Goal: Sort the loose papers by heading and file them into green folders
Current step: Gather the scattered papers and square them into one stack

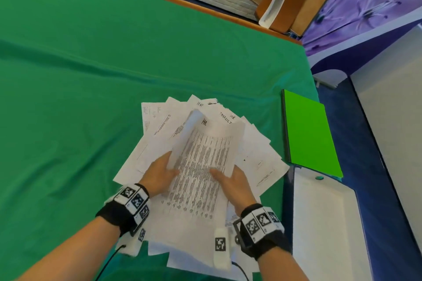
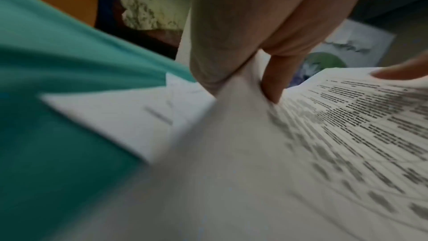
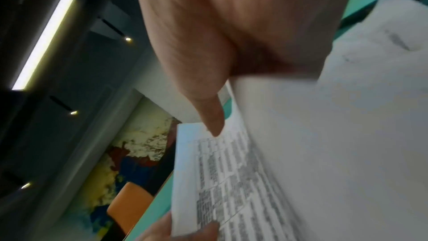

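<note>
**While the folders wait at the table's edge, two hands take up a printed sheet**

As a fan of loose papers (image 1: 159,134) lies spread across the green tablecloth (image 1: 80,75), a person holds one densely printed sheet (image 1: 203,166) just above the heap. The left hand (image 1: 159,173) pinches the sheet's left edge between thumb and fingers, and that edge curls upward into a roll; the left wrist view shows the paper squeezed between thumb and a fingertip (image 2: 273,80). The right hand (image 1: 233,182) grips the right edge, its thumb (image 3: 208,116) lying on the printed face and the fingers hidden beneath the page. A handwritten heading sits at the sheet's far end, and "HR" can be read on several of the papers below it. Both wrists wear black bands carrying square black-and-white markers. A stack of bright green folders (image 1: 308,132) lies closed on the table's right side, near the papers but apart from them. Just this side of the folders rests a white board (image 1: 324,223) with a small green button at its far edge.
</note>
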`<state>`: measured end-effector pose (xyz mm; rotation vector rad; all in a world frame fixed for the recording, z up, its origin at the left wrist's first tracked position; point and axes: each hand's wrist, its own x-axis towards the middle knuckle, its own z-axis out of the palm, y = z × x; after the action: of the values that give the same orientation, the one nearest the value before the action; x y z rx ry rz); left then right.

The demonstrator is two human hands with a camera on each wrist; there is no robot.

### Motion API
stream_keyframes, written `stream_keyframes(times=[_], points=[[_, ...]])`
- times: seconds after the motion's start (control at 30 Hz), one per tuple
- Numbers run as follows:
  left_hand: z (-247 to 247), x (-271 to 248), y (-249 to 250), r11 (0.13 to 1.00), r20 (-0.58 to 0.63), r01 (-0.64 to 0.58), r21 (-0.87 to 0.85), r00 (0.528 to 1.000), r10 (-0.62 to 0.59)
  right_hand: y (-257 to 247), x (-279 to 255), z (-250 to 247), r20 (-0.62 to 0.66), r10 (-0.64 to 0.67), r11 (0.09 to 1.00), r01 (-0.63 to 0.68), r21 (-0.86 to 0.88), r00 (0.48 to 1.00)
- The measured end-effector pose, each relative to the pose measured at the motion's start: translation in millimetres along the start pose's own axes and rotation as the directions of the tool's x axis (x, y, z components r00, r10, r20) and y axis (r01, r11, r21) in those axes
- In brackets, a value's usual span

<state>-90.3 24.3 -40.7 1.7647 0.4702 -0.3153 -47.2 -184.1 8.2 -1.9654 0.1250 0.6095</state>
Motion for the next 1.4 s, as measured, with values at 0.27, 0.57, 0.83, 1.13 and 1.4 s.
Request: stream_keyframes(times=[0.27,0.57,0.83,1.13,1.4], points=[[-22.1,-10.7,-22.3,0.944,-0.215,0.034,-0.328,0.971,-0.109,36.0,11.1,-40.3,-0.107,0.181,0.982,-0.185,-0.027,0.978],[-46.7,-39.5,-42.1,0.92,-0.307,0.107,-0.376,0.923,-0.233,35.5,54.8,-49.8,0.057,0.477,0.767,-0.447,0.461,0.877],[-68.6,-34.6,-68.0,0.897,-0.218,0.23,-0.379,0.919,-0.328,27.7,99.4,-13.2,0.058,0.55,0.708,-0.502,0.497,0.833],[-69.5,-26.4,-54.3,0.925,-0.184,0.237,-0.297,0.936,-0.299,-33.4,45.1,-32.7,-0.621,-0.068,0.997,0.069,-0.022,0.781],[-33.6,-24.3,-24.2,0.975,-0.228,0.113,-0.192,0.961,-0.157,-13.8,-26.7,-94.8,-0.263,0.152,0.808,0.034,0.589,0.953]])
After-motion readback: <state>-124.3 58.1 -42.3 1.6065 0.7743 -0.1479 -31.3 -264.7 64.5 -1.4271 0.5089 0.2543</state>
